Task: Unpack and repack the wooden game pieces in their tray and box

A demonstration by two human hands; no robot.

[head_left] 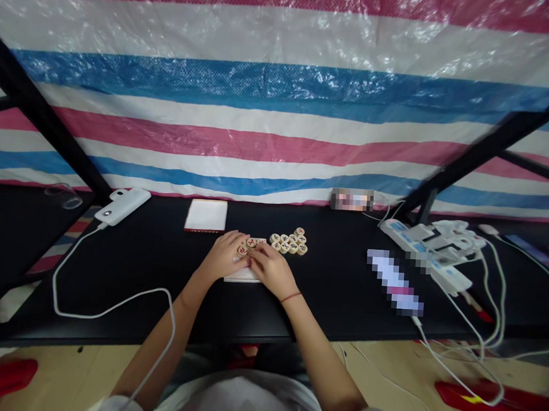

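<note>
Much of the white tray (241, 277) is hidden: both hands lie over it, and only its near edge shows, at the middle of the table (159, 266), a little back from the near edge. The left hand (223, 256) is bent over the tray with its fingers close together and its tips on the discs (250, 245). The right hand (273, 268) meets it from the other side, fingers curled and tips touching the same discs. Whether either hand pinches a disc cannot be told, as the fingers cover it. Three or four discs show between the hands, with red marks on them; more may lie under the palms. A red band (291, 297) circles the right wrist.

Just right of the hands is one loose heap (291, 242) of discs on the bare table, about ten, too small to count surely; their marks cannot be read. One white lid (205, 215) with a red rim lies toward the far edge, behind the left hand. One power bank (122, 205) sits near the far left corner, and its cable (110, 310) loops toward the near edge. One glass (63, 196), hard to see, stands left of it. At the right end lies a power strip (427, 252) among a tangle of white cords, uncountable, and two blurred things.
</note>
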